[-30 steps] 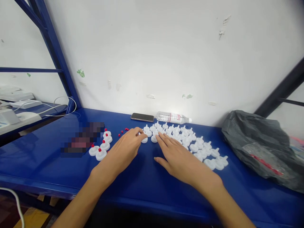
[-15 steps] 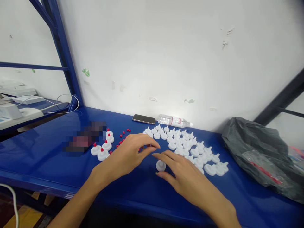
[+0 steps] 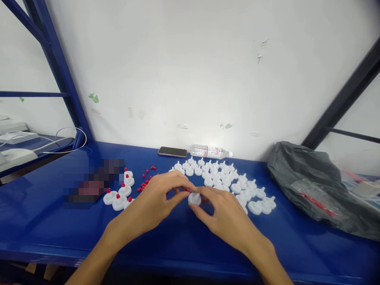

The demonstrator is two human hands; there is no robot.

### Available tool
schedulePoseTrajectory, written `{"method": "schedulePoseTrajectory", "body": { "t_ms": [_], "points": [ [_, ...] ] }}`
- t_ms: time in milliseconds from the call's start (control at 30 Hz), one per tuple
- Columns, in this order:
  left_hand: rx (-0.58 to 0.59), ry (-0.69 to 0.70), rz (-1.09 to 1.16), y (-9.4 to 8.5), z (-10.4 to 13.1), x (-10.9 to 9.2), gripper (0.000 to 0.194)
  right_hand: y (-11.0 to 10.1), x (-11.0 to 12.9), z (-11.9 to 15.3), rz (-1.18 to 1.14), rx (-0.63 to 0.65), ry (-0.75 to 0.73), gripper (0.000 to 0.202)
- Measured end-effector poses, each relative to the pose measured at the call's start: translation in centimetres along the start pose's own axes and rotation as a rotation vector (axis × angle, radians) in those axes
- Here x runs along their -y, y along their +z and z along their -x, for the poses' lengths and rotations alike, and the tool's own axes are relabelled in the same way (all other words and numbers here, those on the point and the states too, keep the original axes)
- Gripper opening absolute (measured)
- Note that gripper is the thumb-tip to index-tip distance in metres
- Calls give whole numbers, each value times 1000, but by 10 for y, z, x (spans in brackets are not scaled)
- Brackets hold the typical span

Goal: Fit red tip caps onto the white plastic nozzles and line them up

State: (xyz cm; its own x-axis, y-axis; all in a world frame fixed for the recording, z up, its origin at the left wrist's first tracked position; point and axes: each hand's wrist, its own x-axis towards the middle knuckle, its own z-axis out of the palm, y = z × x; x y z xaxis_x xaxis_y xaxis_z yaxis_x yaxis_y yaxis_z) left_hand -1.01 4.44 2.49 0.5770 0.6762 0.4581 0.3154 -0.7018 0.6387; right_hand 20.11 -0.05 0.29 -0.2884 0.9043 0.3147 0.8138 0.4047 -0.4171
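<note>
Left hand (image 3: 162, 194): thumb and forefinger pinched together on what looks like a small red cap (image 3: 188, 190), mostly hidden by the fingertips; so slight a part probably allows only a fingertip grip.
Right hand (image 3: 227, 209): thumb and fingers pinching a round white piece (image 3: 194, 200) by its side, presumably to steady it and keep its top uncovered.
White piece: between the two hands, above the near part of the blue table (image 3: 178, 241), just beside the left fingertips; whether it touches the red cap, I cannot tell.
Capped pieces (image 3: 119, 202): a small group left of the left forearm, red tops upward, seemingly kept apart from the plain ones.
Loose red caps (image 3: 143, 185): scattered just beyond the left hand, likely there for easy reach.
Bare pieces (image 3: 208, 182): a crowd beyond and beside the right hand, most with nozzles up, perhaps because the broad base sits steadily.
Phone (image 3: 172, 152) and bottle (image 3: 210, 152): along the wall, apparently out of the way.
</note>
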Motion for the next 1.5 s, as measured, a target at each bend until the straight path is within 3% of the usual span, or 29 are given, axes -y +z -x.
{"method": "schedulePoseTrajectory", "body": {
  "t_ms": [467, 767, 967, 1300, 1500],
  "points": [
    [-36, 29, -7, 6, -2, 2, 14, -2, 0, 2, 77, -67, -28, 26],
    [23, -126, -108, 1, 1, 2, 13, -3, -4, 2, 60, -117, -73, 29],
    [103, -58, -268, 6, 6, 2, 33, 1, -9, 3, 22, -140, -108, 37],
    [159, -78, -254, 11, 11, -4, 43, 3, -10, 2, -20, -178, -297, 36],
    [188, -30, -314, 15, 11, -5, 41, 2, -11, 2, -87, -164, -290, 34]
  ]
}}
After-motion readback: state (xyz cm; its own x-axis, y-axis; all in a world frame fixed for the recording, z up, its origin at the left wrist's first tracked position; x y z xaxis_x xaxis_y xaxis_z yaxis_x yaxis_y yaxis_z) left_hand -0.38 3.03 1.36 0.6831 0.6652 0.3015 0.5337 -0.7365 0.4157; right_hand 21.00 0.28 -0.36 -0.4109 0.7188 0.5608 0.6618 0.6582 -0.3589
